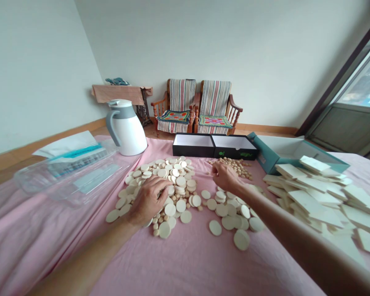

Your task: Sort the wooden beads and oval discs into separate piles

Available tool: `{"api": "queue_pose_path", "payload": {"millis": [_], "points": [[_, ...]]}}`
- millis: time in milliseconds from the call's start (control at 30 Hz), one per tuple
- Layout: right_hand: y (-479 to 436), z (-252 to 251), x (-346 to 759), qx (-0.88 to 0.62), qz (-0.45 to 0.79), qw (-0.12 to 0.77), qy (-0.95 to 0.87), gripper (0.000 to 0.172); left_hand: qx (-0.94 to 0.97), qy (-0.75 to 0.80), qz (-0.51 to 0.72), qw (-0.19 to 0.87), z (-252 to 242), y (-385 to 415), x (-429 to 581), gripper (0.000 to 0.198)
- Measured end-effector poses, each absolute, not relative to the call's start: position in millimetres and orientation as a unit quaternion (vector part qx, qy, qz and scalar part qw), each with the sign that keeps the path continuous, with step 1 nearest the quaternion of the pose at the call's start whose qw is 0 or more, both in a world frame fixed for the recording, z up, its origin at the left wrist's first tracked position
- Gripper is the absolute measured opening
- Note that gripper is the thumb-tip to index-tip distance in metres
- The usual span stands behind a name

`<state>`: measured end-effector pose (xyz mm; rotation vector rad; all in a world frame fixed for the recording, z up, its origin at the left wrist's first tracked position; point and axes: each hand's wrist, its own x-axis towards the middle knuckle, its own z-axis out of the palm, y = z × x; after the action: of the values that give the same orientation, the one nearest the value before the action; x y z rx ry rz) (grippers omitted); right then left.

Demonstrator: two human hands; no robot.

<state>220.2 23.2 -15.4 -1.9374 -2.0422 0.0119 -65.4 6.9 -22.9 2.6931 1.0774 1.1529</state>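
My left hand (pixel 151 198) lies over a wide pile of pale round wooden discs (pixel 181 181), its fingers curled and pressed together. Whatever is in them is hidden. Small wooden pieces (pixel 156 227) are mixed among these discs, just below that hand. My right hand (pixel 224 176) is closed in a pinch at the near left side of a heap of small wooden pieces (pixel 239 167). I cannot make out what its fingertips hold. Below the right wrist spreads a second, smaller group of discs (pixel 222 210).
Two black open boxes (pixel 193 150) and a teal box (pixel 267 153) stand behind the piles. Flat wooden rectangles (pixel 314 201) are heaped at right. A white-grey jug (pixel 131 133) and clear plastic packaging (pixel 64 176) sit at left on the pink cloth (pixel 172 267).
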Motion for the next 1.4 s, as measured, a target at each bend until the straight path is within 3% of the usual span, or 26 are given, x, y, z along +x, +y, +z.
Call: {"api": "queue_pose_path", "payload": {"millis": [167,433,967,1167,1333,1400], "points": [[29,2,245,-0.73,-0.096,0.149,-0.66,0.023,0.863,0.343,0.37,0.011,-23,6,-65,0.018],[25,-21,184,-0.524,0.12,0.203,-0.818,0.028,0.863,0.341,0.372,0.022,-23,6,-66,0.018],[17,-21,168,-0.597,0.092,0.133,-0.785,0.021,0.863,0.339,0.375,0.008,-21,5,-65,0.018],[21,-12,197,-0.652,0.048,0.117,-0.747,0.018,0.865,0.339,0.37,0.007,-22,6,-66,0.019],[22,8,227,-0.741,-0.098,0.114,-0.654,0.023,0.863,0.34,0.374,0.012,-23,6,-65,0.019],[19,10,222,-0.723,-0.094,0.123,-0.674,0.021,0.864,0.337,0.374,0.013,-23,6,-65,0.019]]}}
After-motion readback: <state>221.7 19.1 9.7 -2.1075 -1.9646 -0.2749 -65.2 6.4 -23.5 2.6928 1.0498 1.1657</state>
